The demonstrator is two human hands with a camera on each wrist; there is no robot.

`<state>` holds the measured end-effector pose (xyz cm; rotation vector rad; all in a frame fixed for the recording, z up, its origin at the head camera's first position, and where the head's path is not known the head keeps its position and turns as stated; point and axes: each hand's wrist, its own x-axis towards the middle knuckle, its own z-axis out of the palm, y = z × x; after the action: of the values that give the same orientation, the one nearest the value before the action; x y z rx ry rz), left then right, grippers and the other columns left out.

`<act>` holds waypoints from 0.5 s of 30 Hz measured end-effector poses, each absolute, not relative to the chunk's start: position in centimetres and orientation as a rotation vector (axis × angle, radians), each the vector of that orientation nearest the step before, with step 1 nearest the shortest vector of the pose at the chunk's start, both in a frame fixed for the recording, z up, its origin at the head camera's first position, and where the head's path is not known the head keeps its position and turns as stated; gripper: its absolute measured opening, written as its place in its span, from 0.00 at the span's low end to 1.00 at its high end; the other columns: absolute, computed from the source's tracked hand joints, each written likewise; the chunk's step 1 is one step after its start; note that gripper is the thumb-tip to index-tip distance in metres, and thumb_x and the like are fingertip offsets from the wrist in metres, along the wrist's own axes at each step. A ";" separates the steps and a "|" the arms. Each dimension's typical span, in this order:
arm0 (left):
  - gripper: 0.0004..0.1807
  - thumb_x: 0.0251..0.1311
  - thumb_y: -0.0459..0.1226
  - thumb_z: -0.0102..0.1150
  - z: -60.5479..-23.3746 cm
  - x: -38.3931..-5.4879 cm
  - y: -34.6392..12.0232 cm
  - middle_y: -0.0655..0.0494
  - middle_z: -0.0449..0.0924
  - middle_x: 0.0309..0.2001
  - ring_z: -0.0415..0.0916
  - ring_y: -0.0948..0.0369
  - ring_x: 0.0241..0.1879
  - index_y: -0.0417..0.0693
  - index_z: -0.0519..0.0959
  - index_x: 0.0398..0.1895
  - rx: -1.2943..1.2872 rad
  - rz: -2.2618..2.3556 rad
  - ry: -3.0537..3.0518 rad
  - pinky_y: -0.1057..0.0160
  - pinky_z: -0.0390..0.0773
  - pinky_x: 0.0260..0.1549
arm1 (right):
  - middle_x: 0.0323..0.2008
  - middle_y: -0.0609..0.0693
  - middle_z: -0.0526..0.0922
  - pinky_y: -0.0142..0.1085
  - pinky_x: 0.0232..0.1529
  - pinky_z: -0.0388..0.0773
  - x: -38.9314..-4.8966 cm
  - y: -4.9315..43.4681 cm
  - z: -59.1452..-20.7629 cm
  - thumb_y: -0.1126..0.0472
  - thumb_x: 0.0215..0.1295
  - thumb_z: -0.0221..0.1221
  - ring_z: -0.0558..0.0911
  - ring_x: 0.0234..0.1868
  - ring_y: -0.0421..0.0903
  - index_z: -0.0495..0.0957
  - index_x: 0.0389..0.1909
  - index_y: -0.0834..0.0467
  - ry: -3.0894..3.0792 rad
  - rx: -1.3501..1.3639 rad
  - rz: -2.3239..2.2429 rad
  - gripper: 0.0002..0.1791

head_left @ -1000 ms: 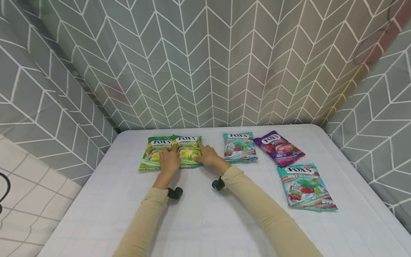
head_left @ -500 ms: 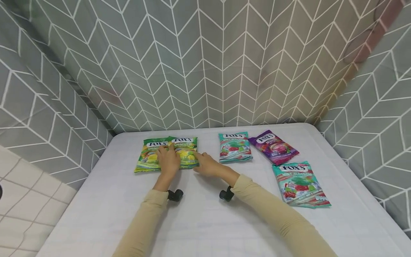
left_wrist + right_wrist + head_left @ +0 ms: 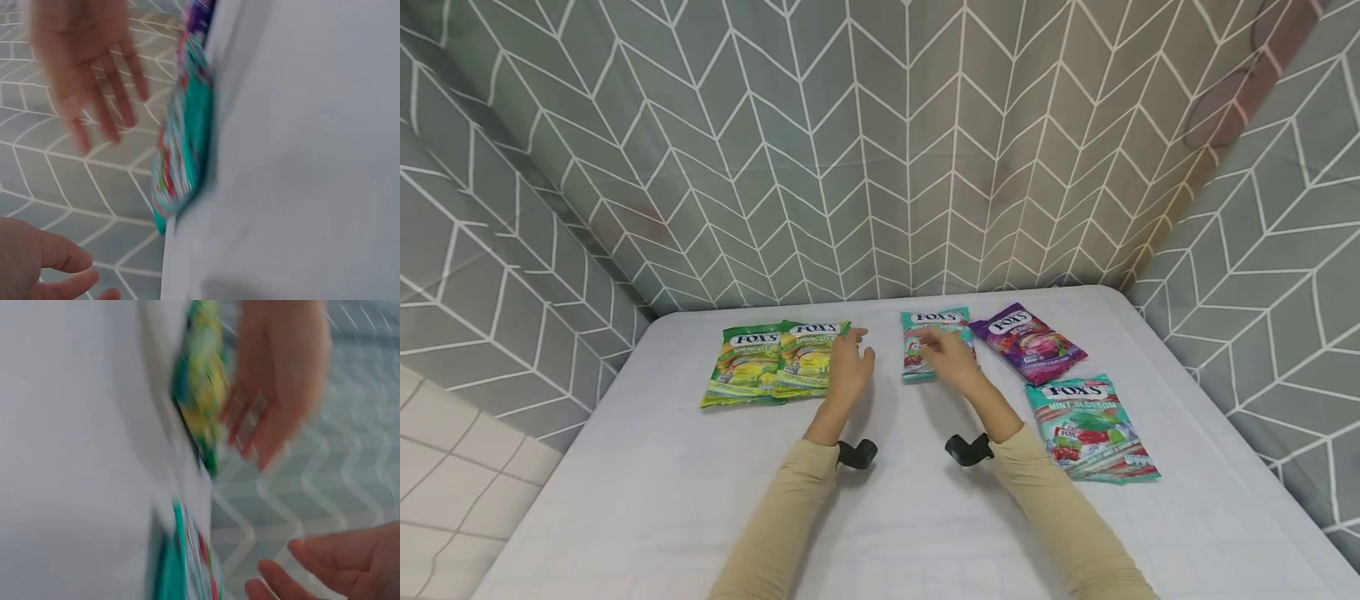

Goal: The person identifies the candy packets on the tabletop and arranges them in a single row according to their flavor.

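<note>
- Head view: the person's left hand (image 3: 848, 367), fingers relaxed and thumb apart, grasps nothing; it shows across the right edge of a yellow-and-green plastic candy packet (image 3: 805, 367), and contact cannot be told.
- That packet overlaps a green-and-yellow plastic candy packet (image 3: 743, 367) to its left, both flat on the white-covered tabletop (image 3: 880, 533).
- The right hand (image 3: 951, 358), fingers loosely bent and grasping nothing, shows over a teal plastic candy packet (image 3: 913, 354) at the far middle.
- Right of it lies a tilted purple plastic candy packet (image 3: 1028, 343), its lower corner meeting a larger-looking teal packet (image 3: 1092, 429) nearer the person.
- Left wrist view: the right hand's fingers extend, slightly spread and blurred, apart from the teal plastic candy packet; the left hand's fingers curve loosely in the lower corner.
- Right wrist view: the left hand's fingers hang beside the blurred yellow-and-green packaging; the right hand's fingers are loosely spread near a teal packet's edge.
</note>
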<state>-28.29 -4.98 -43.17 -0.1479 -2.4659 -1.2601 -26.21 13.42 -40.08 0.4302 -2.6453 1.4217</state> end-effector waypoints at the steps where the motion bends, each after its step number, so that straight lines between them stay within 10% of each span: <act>1: 0.18 0.61 0.26 0.53 -43.2 -28.2 -4.5 0.33 0.74 0.49 0.72 0.41 0.50 0.29 0.75 0.54 -0.153 -1.299 -2.473 0.47 0.73 0.48 | 0.52 0.66 0.78 0.52 0.53 0.72 -26.3 14.4 -40.1 0.69 0.70 0.51 0.76 0.53 0.61 0.74 0.57 0.68 -2.638 0.370 1.429 0.17; 15: 0.21 0.68 0.34 0.52 -43.9 -27.1 -1.4 0.35 0.75 0.57 0.73 0.43 0.56 0.32 0.73 0.60 -0.116 -1.535 -2.651 0.48 0.74 0.51 | 0.61 0.72 0.68 0.53 0.59 0.66 -27.4 19.9 -41.1 0.62 0.73 0.49 0.69 0.60 0.64 0.62 0.65 0.73 -2.897 -0.028 1.510 0.26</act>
<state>-27.15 -1.38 -43.93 -0.1157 -2.6509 -1.5355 -27.38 19.87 -41.14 -0.0277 -2.8973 1.5095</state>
